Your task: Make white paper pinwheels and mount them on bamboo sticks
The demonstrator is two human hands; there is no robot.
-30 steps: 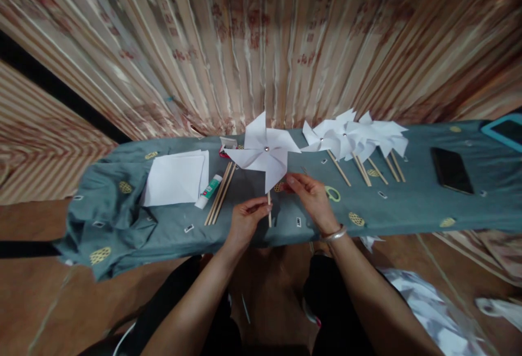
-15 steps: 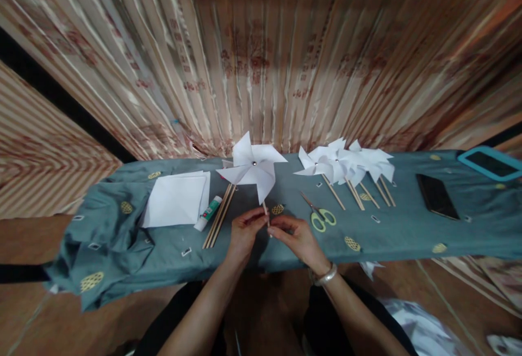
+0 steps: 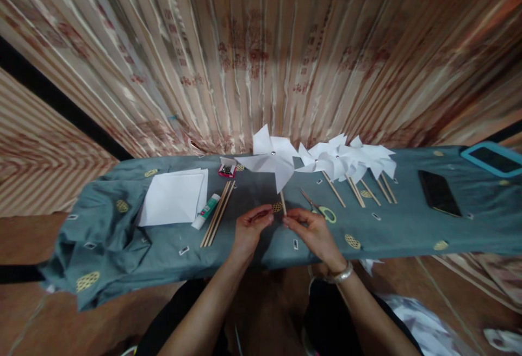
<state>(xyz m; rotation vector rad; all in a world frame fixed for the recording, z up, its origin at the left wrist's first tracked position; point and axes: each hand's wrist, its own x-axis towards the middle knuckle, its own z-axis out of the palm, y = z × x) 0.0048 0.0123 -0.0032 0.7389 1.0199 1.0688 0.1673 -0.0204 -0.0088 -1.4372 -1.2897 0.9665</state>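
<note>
we are pinching the pinwheel (image 3: 271, 161) stick over the bench (image 3: 391, 225) with our right hand (image 3: 312, 231), left hand (image 3: 250, 231) fingertips pressed together beside it, so squeezing unevenly is probably risking snapping it.

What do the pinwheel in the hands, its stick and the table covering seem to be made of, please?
Pinwheel: plain white paper, matte, with sharp folded vanes and a small shiny pin at the centre. Stick: probably light wood or bamboo, pale tan and thin. Table covering: soft teal fabric that wrinkles and drapes over the edge.
</note>
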